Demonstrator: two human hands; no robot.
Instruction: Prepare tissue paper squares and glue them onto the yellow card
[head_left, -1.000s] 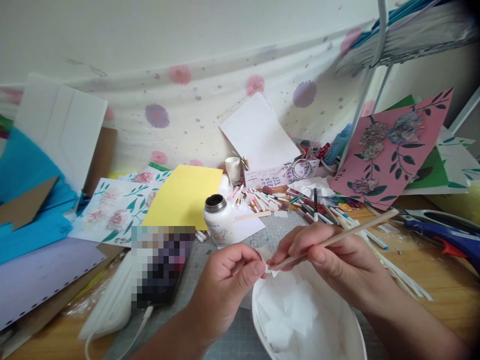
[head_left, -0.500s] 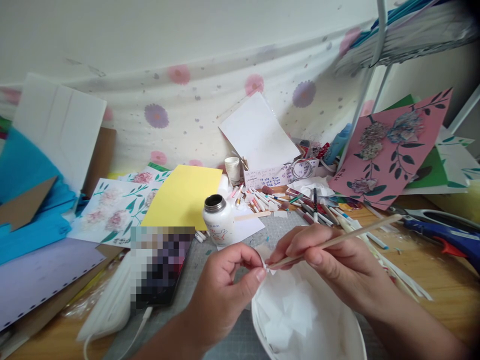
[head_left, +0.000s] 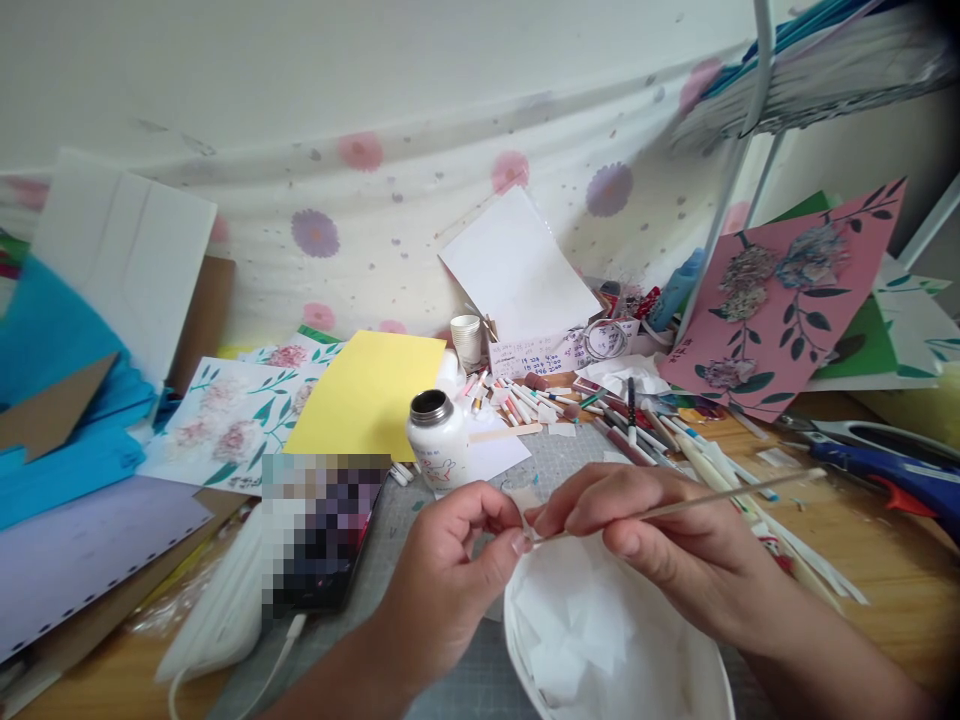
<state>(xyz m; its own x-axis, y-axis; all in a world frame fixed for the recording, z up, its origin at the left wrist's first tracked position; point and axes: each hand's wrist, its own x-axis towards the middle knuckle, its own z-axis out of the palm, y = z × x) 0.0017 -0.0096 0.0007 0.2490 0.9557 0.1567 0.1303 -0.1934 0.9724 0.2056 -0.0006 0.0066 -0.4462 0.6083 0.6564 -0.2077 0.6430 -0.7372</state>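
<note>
Craft workspace [head_left: 896, 580], scattered markers [head_left: 526, 402], flower collage [head_left: 776, 310]

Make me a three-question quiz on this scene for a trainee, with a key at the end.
1. Multiple choice. Which hand grips the thin stick along its length?
A. Left
B. Right
C. Neither

2. True or false. The white bottle stands upright with no cap on its mouth.

3. Short answer. What lies inside the white bowl?

Key:
1. B, the right hand.
2. True.
3. White paper pieces.
</note>
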